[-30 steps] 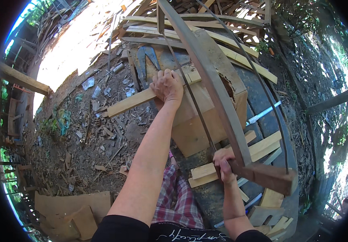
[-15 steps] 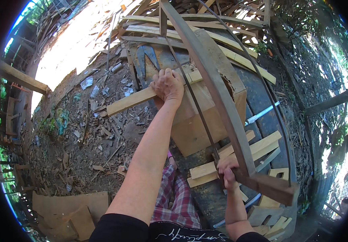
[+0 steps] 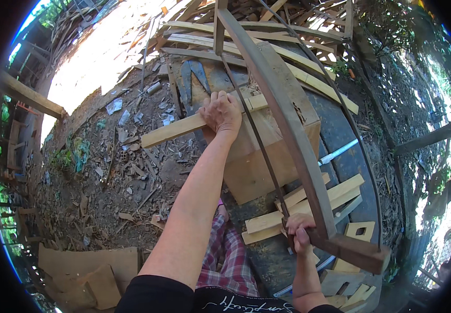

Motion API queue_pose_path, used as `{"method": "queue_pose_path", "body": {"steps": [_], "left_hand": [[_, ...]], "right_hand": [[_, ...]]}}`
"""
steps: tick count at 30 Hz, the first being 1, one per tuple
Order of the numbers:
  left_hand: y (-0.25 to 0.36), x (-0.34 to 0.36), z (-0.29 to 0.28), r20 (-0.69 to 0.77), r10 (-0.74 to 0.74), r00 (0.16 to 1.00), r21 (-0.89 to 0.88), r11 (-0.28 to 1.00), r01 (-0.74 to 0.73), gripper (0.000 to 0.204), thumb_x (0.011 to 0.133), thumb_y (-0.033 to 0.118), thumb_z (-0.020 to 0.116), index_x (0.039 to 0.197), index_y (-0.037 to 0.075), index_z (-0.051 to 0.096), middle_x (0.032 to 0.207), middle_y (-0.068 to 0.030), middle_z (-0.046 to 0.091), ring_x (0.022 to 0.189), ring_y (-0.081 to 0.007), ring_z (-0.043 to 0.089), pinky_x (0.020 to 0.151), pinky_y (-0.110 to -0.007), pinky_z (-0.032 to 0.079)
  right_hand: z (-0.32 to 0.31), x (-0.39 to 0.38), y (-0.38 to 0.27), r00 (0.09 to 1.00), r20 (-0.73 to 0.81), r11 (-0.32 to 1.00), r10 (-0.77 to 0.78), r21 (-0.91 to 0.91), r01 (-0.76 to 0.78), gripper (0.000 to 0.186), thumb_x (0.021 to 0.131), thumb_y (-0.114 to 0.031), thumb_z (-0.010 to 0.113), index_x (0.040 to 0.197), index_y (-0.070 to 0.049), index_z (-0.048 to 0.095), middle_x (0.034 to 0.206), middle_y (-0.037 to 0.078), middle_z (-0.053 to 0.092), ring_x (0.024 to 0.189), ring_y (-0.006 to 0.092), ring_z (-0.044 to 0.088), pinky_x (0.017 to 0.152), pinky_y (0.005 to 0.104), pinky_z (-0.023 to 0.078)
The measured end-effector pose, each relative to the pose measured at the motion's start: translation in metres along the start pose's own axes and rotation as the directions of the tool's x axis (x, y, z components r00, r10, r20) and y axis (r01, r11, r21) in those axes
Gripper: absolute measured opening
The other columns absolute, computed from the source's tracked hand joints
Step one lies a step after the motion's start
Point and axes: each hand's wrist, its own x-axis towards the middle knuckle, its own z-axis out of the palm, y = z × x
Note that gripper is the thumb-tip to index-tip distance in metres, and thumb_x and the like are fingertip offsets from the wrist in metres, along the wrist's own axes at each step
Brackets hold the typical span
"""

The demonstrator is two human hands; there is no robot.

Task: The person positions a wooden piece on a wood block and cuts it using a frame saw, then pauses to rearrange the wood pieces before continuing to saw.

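My left hand (image 3: pixel 220 115) is closed over a squared wooden strip (image 3: pixel 170 131), pressing it down on top of a large wooden block (image 3: pixel 257 172). The strip's left end sticks out past the block. Gripped low at its near end, a wooden frame saw (image 3: pixel 280 101) is in my right hand (image 3: pixel 300 229). Its thin dark blade (image 3: pixel 259 141) crosses the strip just right of my left hand, at or very close to the wood; how deep any cut runs I cannot tell. The saw's far end reaches the top of the view.
Cut wooden pieces (image 3: pixel 340 190) and a slotted wooden board (image 3: pixel 360 237) lie on the dark bench at right. A blue V-shaped tool (image 3: pixel 194 78) rests beyond my left hand. Long strips (image 3: pixel 319 88) stack behind the block. Scraps litter the ground (image 3: pixel 131 177) at left.
My right hand has drawn the saw a little toward me and to the right. The left hand keeps its hold on the strip, which stays in place on the block.
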Motion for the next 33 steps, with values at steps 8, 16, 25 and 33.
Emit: {"method": "queue_pose_path", "body": {"steps": [8, 16, 25, 33], "left_hand": [[-0.001, -0.001, -0.003, 0.025, 0.055, 0.998, -0.022, 0.998, -0.055, 0.012, 0.082, 0.023, 0.059, 0.077, 0.013, 0.063, 0.091, -0.0037, 0.063, 0.090, -0.0242, 0.058, 0.078, -0.041, 0.040], [0.002, 0.005, -0.003, 0.080, 0.015, 0.997, -0.047, 0.999, -0.011, 0.013, 0.083, 0.024, 0.058, 0.080, 0.012, 0.064, 0.091, -0.0036, 0.063, 0.090, -0.0244, 0.059, 0.078, -0.041, 0.040], [0.006, 0.002, -0.006, 0.066, 0.073, 0.995, -0.045, 0.997, -0.070, 0.017, 0.085, 0.024, 0.055, 0.079, 0.011, 0.063, 0.091, -0.0052, 0.063, 0.091, -0.0261, 0.060, 0.078, -0.041, 0.042], [0.003, 0.001, 0.000, 0.091, 0.080, 0.993, -0.089, 0.993, -0.072, 0.016, 0.085, 0.024, 0.057, 0.077, 0.011, 0.062, 0.090, -0.0059, 0.063, 0.091, -0.0270, 0.058, 0.077, -0.042, 0.042]], "right_hand": [[0.024, 0.084, 0.062, 0.989, 0.013, 0.975, 0.144, -0.171, -0.140, 0.017, 0.086, -0.011, 0.061, 0.075, -0.006, 0.049, 0.069, 0.005, 0.051, 0.067, 0.0158, 0.051, 0.066, 0.0306, 0.042], [0.007, 0.014, -0.013, 0.998, 0.034, 0.999, -0.044, 0.020, 0.044, 0.021, 0.086, -0.017, 0.061, 0.076, -0.008, 0.045, 0.065, 0.005, 0.049, 0.064, 0.0171, 0.050, 0.061, 0.0326, 0.044], [0.027, 0.081, 0.048, 0.995, 0.053, 0.983, 0.089, -0.166, -0.080, 0.015, 0.086, -0.013, 0.062, 0.078, -0.007, 0.051, 0.070, 0.005, 0.053, 0.067, 0.0175, 0.051, 0.067, 0.0319, 0.043], [0.051, 0.079, 0.003, 0.998, -0.061, 0.993, 0.003, 0.115, 0.004, 0.015, 0.086, -0.012, 0.062, 0.080, -0.006, 0.049, 0.068, 0.007, 0.053, 0.061, 0.0170, 0.052, 0.065, 0.0330, 0.045]]}}
